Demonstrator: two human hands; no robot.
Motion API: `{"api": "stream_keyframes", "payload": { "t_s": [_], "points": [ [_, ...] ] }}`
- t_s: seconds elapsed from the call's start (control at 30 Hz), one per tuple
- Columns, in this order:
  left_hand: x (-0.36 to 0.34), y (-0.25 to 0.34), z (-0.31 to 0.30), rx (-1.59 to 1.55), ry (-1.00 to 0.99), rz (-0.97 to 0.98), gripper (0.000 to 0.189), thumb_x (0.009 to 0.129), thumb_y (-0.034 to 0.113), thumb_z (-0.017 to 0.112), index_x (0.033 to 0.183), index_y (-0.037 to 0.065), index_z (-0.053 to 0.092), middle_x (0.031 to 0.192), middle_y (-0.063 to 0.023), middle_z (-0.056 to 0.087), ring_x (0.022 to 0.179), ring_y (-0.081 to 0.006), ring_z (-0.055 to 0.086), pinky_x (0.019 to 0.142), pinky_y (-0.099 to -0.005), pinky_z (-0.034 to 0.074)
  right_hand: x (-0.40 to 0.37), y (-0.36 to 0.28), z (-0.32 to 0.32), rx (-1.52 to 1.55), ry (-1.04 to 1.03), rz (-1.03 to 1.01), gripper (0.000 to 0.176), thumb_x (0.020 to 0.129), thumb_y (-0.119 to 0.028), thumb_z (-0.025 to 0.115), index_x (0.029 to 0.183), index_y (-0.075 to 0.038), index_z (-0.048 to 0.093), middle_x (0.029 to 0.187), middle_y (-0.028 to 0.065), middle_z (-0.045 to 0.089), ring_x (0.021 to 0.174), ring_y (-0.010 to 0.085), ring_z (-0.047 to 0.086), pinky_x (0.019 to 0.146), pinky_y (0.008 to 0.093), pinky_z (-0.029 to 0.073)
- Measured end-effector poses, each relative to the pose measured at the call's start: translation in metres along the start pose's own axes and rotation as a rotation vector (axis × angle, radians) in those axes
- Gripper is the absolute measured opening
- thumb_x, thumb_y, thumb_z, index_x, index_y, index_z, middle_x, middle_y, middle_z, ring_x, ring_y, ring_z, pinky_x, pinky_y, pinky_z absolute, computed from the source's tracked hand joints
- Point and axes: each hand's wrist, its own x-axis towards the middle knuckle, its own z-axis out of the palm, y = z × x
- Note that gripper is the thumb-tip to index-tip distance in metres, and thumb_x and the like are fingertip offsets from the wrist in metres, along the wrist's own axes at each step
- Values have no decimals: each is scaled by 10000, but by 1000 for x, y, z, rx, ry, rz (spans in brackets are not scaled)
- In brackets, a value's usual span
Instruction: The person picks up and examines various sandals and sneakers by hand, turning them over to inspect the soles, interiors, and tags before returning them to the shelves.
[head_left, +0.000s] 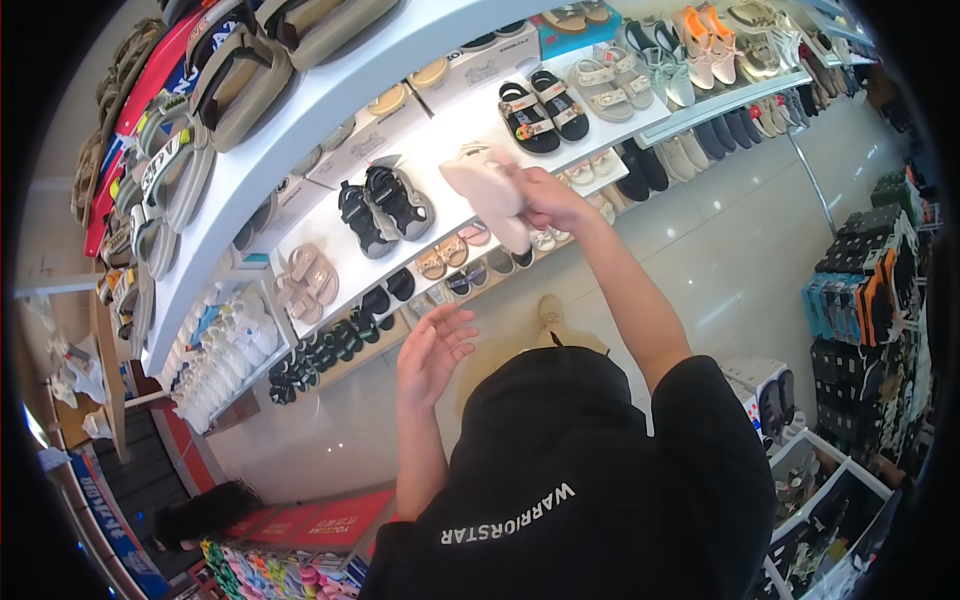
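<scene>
My right hand (548, 198) is raised toward the white shoe shelf (330, 110) and grips a pale pink sandal (488, 190), held in the air just in front of the middle shelf. My left hand (432, 352) hangs lower, palm up and fingers spread, holding nothing. On the shelf next to the held sandal stand a pair of black sandals (385, 208) to the left and a black pair with coloured straps (543, 110) to the right. A pink pair (308, 282) lies further down to the left.
Curved white shelves hold many sandals and sneakers, with rows of shoes on lower tiers (470, 270). A rack of socks and small goods (870, 290) stands at the right. White shoe bins (800, 470) are near my right side. The glossy tiled floor (730, 250) lies between.
</scene>
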Motion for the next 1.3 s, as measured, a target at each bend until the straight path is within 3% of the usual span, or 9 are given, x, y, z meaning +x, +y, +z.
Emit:
{"api": "stream_keyframes", "payload": {
  "t_s": [0.1, 0.13, 0.27, 0.33, 0.47, 0.63, 0.77, 0.93, 1.3],
  "points": [
    [-5, 11, 15, 121, 29, 14, 416, 1029, 167, 517, 1396, -22, 465, 1326, -225, 582, 1142, -297, 621, 911, -382, 529, -19, 73, -18, 977, -113, -39, 418, 1041, -233, 482, 1364, 30, 513, 1130, 181, 691, 403, 80, 520, 339, 207, 459],
    [-4, 13, 24, 307, 56, -29, 410, 1027, 154, 525, 1391, -25, 465, 1319, -221, 587, 1137, -280, 623, 905, -376, 528, -71, 4, 48, 1161, 481, 70, 485, 1044, -296, 485, 1424, 5, 470, 1276, 215, 630, 487, 114, 614, 311, 161, 423],
    [7, 11, 56, 640, 8, -65, 405, 1028, 137, 534, 1386, -34, 452, 1283, -211, 607, 1124, -236, 631, 889, -354, 524, -115, 62, 66, 1235, 637, 38, 528, 1050, -341, 473, 1464, -18, 430, 1389, 222, 555, 559, 147, 668, 293, 134, 402],
    [9, 5, 49, 660, 7, -112, 423, 1032, 148, 535, 1396, -36, 425, 1303, -214, 590, 1128, -246, 633, 873, -354, 532, -110, 161, 27, 1358, -199, -152, 516, 1059, -337, 449, 1464, -17, 426, 1393, 229, 551, 547, 156, 661, 290, 149, 408],
    [-14, -1, 43, 598, -4, -172, 578, 1048, 218, 525, 1495, -35, 259, 1387, -238, 514, 1165, -298, 627, 849, -387, 565, -151, 136, 50, 1267, -594, -233, 499, 1065, -331, 442, 1448, -11, 435, 1356, 216, 574, 529, 132, 648, 276, 148, 394],
    [-66, -23, 22, 443, -104, -196, 689, 1072, 338, 459, 1583, 57, 93, 1429, -249, 451, 1246, -387, 568, 890, -484, 584, -201, 82, 138, 131, 235, -237, 400, 1036, -254, 513, 1359, -20, 532, 1074, 137, 696, 499, 116, 625, 406, 198, 462],
    [-100, -46, -1, 298, -98, -162, 826, 1022, 572, 420, 1586, 62, 98, 1507, -209, 400, 1368, -389, 450, 987, -553, 513, -204, 108, 181, -525, 191, -251, 333, 971, -311, 598, 1146, -38, 673, 816, 155, 716, 722, 281, 707, 675, 366, 534],
    [-130, -36, -22, 40, -183, -106, 925, 963, 753, 255, 1546, 36, 264, 1535, -174, 392, 1386, -350, 436, 1139, -542, 363, -204, 112, 227, -779, 184, -248, 299, 929, -299, 637, 1068, -35, 642, 926, 201, 708, 849, 392, 683, 758, 453, 531],
    [-114, -29, -20, -51, -2, 37, 730, 1054, 570, 249, 1561, 45, 236, 1570, -183, 354, 1422, -363, 393, 1175, -532, 316, -182, 89, 230, -1295, 196, -584, 334, 774, -279, 755, 984, -54, 627, 889, 143, 666, 866, 344, 675, 753, 481, 531]
  ]
}}
